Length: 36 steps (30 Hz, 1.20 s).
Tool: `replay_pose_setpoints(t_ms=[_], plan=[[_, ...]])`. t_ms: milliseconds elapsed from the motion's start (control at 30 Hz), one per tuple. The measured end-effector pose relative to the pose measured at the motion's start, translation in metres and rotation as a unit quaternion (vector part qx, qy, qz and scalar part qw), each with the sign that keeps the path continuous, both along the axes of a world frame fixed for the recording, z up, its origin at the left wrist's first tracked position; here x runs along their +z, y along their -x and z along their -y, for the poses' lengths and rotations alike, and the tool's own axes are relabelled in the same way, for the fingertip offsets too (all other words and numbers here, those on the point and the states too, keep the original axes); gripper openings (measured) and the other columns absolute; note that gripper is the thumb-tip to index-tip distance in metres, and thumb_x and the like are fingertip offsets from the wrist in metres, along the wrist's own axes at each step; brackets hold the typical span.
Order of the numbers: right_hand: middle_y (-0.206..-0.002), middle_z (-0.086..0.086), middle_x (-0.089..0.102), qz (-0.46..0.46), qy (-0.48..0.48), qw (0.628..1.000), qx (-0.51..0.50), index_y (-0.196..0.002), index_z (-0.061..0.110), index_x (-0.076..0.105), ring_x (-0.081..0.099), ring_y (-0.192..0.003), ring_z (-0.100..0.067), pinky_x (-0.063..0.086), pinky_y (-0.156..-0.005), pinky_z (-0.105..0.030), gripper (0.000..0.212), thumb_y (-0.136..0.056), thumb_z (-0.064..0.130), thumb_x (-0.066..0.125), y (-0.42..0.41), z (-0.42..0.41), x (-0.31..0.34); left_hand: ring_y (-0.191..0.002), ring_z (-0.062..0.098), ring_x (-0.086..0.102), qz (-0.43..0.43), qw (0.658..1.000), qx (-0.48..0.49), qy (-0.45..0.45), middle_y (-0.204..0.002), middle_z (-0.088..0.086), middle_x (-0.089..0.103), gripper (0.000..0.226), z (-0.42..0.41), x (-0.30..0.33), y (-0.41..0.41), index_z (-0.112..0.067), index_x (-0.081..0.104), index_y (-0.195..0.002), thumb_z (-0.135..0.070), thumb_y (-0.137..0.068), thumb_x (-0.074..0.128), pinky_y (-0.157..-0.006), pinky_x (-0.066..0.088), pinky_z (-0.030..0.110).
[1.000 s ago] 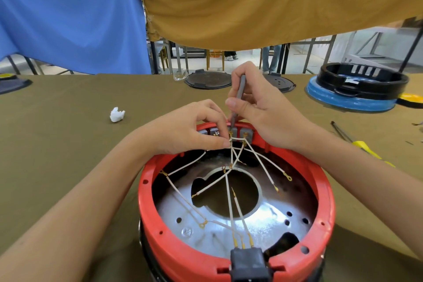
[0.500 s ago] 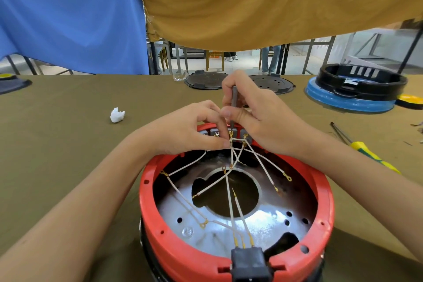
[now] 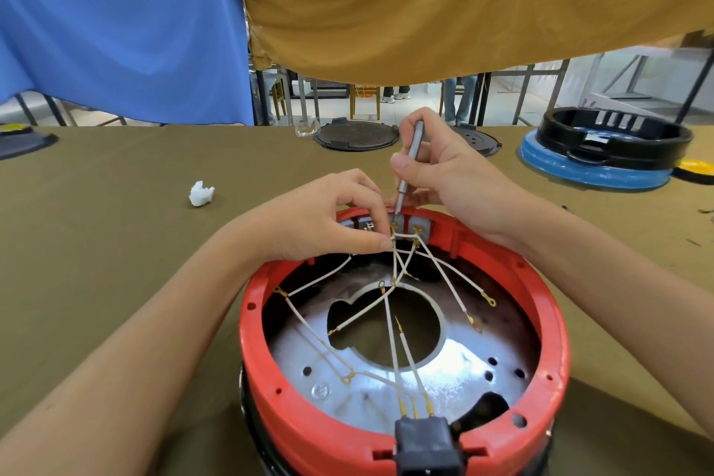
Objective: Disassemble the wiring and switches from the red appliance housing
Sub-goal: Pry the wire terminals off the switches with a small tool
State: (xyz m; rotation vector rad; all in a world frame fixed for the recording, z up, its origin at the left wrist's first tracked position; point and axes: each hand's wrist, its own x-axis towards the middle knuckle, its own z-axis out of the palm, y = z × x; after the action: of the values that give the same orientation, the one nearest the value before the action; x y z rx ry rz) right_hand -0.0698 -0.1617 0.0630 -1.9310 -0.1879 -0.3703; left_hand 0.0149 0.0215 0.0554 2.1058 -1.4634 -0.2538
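Prying a wire terminal off the switches at the housing's far rim

You are pinching a wire terminal (image 3: 393,240) with your left hand (image 3: 328,220) while your right hand (image 3: 444,174) is gripping a thin metal tool (image 3: 408,166), its tip at the switches (image 3: 409,224) of the red housing (image 3: 405,433), sitting near the tabletop (image 3: 116,243) front edge. If it slips, it could jab your fingers or bend the terminal.

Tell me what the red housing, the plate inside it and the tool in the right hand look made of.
Red housing: looks like moulded plastic, smooth and semi-gloss, with moulded screw holes. Inner plate: bare metal, probably aluminium or steel, with a bright glare and punched holes. Tool in the right hand: a slim grey metal shaft, matte sheen.
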Motion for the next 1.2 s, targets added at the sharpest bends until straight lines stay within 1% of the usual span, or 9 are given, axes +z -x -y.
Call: replay_pose_setpoints(t_ms=[200, 333, 433, 567, 733, 833, 1067, 1133, 1200], plan=[[-0.086, -0.012, 0.046, 0.021, -0.012, 1.000, -0.013, -0.104, 0.014, 0.041, 0.056, -0.072, -0.017, 0.058, -0.071, -0.027, 0.011, -0.102, 0.007, 0.050, 0.003, 0.002, -0.003, -0.118, 0.000, 0.052, -0.002, 1.000, 0.000, 0.002, -0.121, -0.015, 0.052, 0.006, 0.000, 0.000, 0.000, -0.039, 0.072, -0.081, -0.045, -0.084, 0.075, -0.111, 0.037, 0.038], [-0.087, -0.019, 0.048, 0.086, 0.102, 0.991, -0.008, -0.103, 0.014, 0.041, 0.053, -0.076, -0.040, 0.059, -0.071, -0.043, 0.014, -0.101, 0.006, 0.052, 0.008, -0.004, -0.003, -0.115, 0.002, 0.054, -0.009, 1.000, -0.005, 0.007, -0.119, -0.015, 0.052, 0.006, 0.001, 0.000, -0.001, -0.039, 0.072, -0.082, -0.044, -0.083, 0.076, -0.110, 0.039, 0.042], [-0.081, -0.008, 0.056, 0.132, 0.197, 0.971, -0.020, -0.100, 0.023, 0.041, 0.059, -0.073, -0.029, 0.052, -0.067, -0.046, 0.017, -0.100, 0.013, 0.055, 0.013, -0.009, -0.004, -0.117, 0.004, 0.054, -0.007, 1.000, -0.010, 0.014, -0.119, -0.014, 0.052, 0.009, 0.001, 0.000, -0.001, -0.040, 0.073, -0.083, -0.047, -0.080, 0.075, -0.111, 0.038, 0.042], [-0.076, -0.002, 0.052, 0.155, 0.254, 0.955, -0.015, -0.102, 0.027, 0.041, 0.051, -0.064, -0.023, 0.049, -0.063, -0.052, 0.018, -0.100, 0.014, 0.054, 0.017, -0.013, -0.004, -0.115, 0.005, 0.055, -0.009, 1.000, -0.015, 0.022, -0.117, -0.013, 0.053, 0.011, 0.001, -0.001, -0.002, -0.039, 0.073, -0.083, -0.048, -0.078, 0.073, -0.110, 0.039, 0.042], [-0.074, -0.004, 0.053, 0.155, 0.261, 0.953, -0.009, -0.100, 0.027, 0.040, 0.051, -0.064, -0.025, 0.049, -0.063, -0.054, 0.019, -0.100, 0.014, 0.053, 0.019, -0.013, -0.003, -0.114, 0.003, 0.054, -0.009, 1.000, -0.013, 0.019, -0.115, -0.015, 0.053, 0.015, 0.001, -0.001, -0.003, -0.040, 0.073, -0.084, -0.052, -0.076, 0.072, -0.109, 0.039, 0.042], [-0.073, -0.002, 0.051, 0.151, 0.264, 0.952, -0.015, -0.100, 0.029, 0.039, 0.050, -0.063, -0.023, 0.049, -0.063, -0.052, 0.021, -0.100, 0.013, 0.054, 0.018, -0.013, -0.003, -0.114, 0.003, 0.054, -0.013, 1.000, -0.017, 0.022, -0.115, -0.013, 0.053, 0.008, 0.001, -0.001, -0.003, -0.038, 0.073, -0.084, -0.044, -0.080, 0.076, -0.109, 0.039, 0.042], [-0.073, 0.009, 0.051, 0.132, 0.238, 0.962, -0.024, -0.095, 0.034, 0.038, 0.048, -0.059, -0.012, 0.048, -0.060, -0.035, 0.026, -0.100, 0.014, 0.053, 0.014, -0.013, -0.001, -0.121, 0.008, 0.053, -0.017, 0.999, -0.017, 0.024, -0.123, -0.009, 0.053, 0.015, 0.002, -0.001, -0.002, -0.038, 0.073, -0.084, -0.051, -0.077, 0.073, -0.111, 0.037, 0.043], [-0.073, 0.007, 0.047, 0.115, 0.203, 0.972, -0.020, -0.093, 0.033, 0.038, 0.049, -0.066, -0.026, 0.051, -0.066, -0.041, 0.026, -0.100, 0.012, 0.053, 0.010, -0.013, 0.000, -0.121, 0.006, 0.052, -0.016, 1.000, -0.016, 0.019, -0.122, -0.011, 0.052, 0.016, 0.001, -0.001, -0.002, -0.039, 0.073, -0.083, -0.054, -0.076, 0.073, -0.111, 0.037, 0.042], [-0.079, -0.009, 0.045, 0.093, 0.162, 0.982, -0.015, -0.094, 0.028, 0.039, 0.048, -0.072, -0.038, 0.053, -0.072, -0.053, 0.023, -0.101, 0.010, 0.052, 0.007, -0.010, 0.001, -0.117, 0.002, 0.052, -0.011, 1.000, -0.013, 0.016, -0.119, -0.013, 0.052, 0.009, 0.001, 0.000, -0.002, -0.040, 0.073, -0.082, -0.048, -0.080, 0.076, -0.110, 0.037, 0.040]])
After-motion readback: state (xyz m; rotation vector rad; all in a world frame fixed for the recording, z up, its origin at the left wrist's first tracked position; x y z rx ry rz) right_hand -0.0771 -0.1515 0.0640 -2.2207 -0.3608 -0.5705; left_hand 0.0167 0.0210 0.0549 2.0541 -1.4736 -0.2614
